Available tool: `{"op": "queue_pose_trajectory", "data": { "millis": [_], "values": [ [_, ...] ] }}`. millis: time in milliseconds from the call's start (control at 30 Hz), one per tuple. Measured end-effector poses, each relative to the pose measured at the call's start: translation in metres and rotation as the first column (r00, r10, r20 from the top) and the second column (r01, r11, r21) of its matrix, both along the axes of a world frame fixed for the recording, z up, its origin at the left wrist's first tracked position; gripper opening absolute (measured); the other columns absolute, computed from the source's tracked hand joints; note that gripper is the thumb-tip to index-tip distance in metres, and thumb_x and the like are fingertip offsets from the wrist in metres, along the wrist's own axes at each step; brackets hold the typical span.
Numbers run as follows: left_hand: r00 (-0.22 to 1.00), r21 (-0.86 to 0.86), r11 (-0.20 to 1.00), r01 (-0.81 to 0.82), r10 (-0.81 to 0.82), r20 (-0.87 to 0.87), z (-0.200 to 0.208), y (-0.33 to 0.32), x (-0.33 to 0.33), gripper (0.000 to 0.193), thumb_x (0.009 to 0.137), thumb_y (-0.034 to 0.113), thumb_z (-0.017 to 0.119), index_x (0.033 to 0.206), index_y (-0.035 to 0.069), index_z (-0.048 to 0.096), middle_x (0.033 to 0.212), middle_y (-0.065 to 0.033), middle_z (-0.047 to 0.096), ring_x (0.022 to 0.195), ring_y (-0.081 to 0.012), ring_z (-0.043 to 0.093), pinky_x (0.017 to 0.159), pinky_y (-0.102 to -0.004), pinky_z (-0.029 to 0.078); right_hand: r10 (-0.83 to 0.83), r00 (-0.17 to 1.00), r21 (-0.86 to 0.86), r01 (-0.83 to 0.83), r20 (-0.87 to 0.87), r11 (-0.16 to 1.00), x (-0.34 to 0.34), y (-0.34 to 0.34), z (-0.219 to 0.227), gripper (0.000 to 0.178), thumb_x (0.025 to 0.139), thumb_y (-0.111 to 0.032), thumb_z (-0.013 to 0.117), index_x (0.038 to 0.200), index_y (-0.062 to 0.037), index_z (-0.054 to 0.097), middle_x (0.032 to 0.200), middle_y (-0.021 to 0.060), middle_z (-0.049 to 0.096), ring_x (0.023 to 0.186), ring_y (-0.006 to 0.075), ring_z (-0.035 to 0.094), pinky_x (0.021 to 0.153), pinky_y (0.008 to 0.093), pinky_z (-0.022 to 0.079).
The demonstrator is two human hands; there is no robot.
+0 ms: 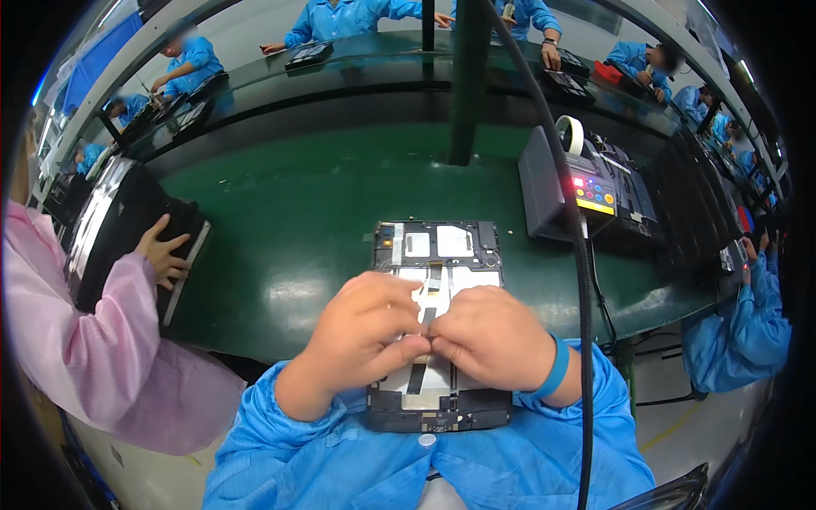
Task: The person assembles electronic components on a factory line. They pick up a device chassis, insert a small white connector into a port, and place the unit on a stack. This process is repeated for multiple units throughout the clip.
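Left of the left hand (361,327), green tabletop (272,255) stretches to a stack of black panels (127,229); its near edge runs close by that wrist. Black cable (584,297) hangs just past the right hand (495,336). Opened tablet (436,276) sits right under both hands. Wrists angle inward, fingertips pinched together mid-device; can't tell what's between them.
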State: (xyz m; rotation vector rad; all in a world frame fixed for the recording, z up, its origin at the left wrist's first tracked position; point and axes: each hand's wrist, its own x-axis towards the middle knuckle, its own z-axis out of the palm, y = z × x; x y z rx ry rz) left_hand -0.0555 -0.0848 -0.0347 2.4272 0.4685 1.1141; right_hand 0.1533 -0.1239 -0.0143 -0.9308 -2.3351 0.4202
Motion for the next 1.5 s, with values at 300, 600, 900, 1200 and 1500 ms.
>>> {"op": "queue_pose_trajectory", "data": {
  "millis": [300, 600, 900, 1200, 1500],
  "values": [
    [1.0, 0.161, 0.987, -0.004, 0.008, -0.026, 0.017, 0.006, 0.042, 0.017, 0.07, 0.019, 0.075, 0.076, 0.008, 0.064, 0.083, -0.0068, 0.062, 0.082, -0.0258, 0.06, 0.071, -0.0375, 0.044, -0.272, 0.897, -0.119, 0.245, -0.348, 0.962, 0.03, -0.021, -0.016, 0.006, 0.079, -0.012, 0.066, 0.081, -0.0064, 0.063, 0.071, 0.0098, 0.063, 0.066, 0.0289, 0.062, 0.056, 0.036, 0.047],
    [0.92, 0.143, 0.989, -0.025, 0.078, -0.384, 0.024, 0.035, 0.081, 0.047, 0.067, 0.02, 0.076, 0.111, 0.009, 0.064, 0.116, -0.018, 0.055, 0.114, -0.039, 0.051, 0.094, -0.0476, 0.042, -0.596, 0.446, -0.556, 0.233, -0.668, 0.798, 0.064, 0.008, -0.041, 0.01, 0.093, -0.012, 0.054, 0.093, -0.0018, 0.056, 0.08, 0.0042, 0.064, 0.073, 0.0105, 0.059, 0.069, 0.0249, 0.047],
    [0.854, 0.23, 0.972, -0.038, 0.151, -0.497, 0.016, 0.046, 0.074, 0.043, 0.068, 0.023, 0.074, 0.109, 0.018, 0.066, 0.124, -0.0229, 0.05, 0.126, -0.0468, 0.038, 0.102, -0.0524, 0.034, -0.578, 0.462, -0.602, 0.112, -0.673, 0.791, 0.071, 0.032, -0.056, 0.025, 0.089, -0.008, 0.058, 0.111, -0.0027, 0.047, 0.101, 0.0078, 0.059, 0.076, 0.0087, 0.057, 0.072, 0.0243, 0.047],
    [0.808, 0.154, 0.985, -0.078, 0.153, -0.568, 0.013, 0.05, 0.059, 0.046, 0.07, 0.034, 0.074, 0.113, 0.022, 0.065, 0.131, -0.0186, 0.044, 0.135, -0.0415, 0.026, 0.108, -0.0559, 0.026, -0.516, 0.692, -0.674, 0.058, -0.504, 0.736, 0.066, 0.074, -0.057, 0.05, 0.076, 0.001, 0.064, 0.121, -0.0008, 0.04, 0.114, 0.0106, 0.045, 0.075, 0.007, 0.053, 0.069, 0.0222, 0.046],
    [0.78, 0.29, 0.952, -0.103, 0.258, -0.57, 0.011, 0.056, 0.059, 0.045, 0.07, 0.039, 0.074, 0.112, 0.025, 0.067, 0.131, -0.0167, 0.045, 0.136, -0.0397, 0.026, 0.107, -0.0591, 0.025, -0.417, 0.797, -0.587, 0.098, -0.437, 0.803, 0.077, 0.077, -0.04, 0.033, 0.074, -0.008, 0.069, 0.103, -0.0027, 0.055, 0.101, 0.009, 0.053, 0.069, 0.0111, 0.056, 0.062, 0.0262, 0.048]
  ]
}}
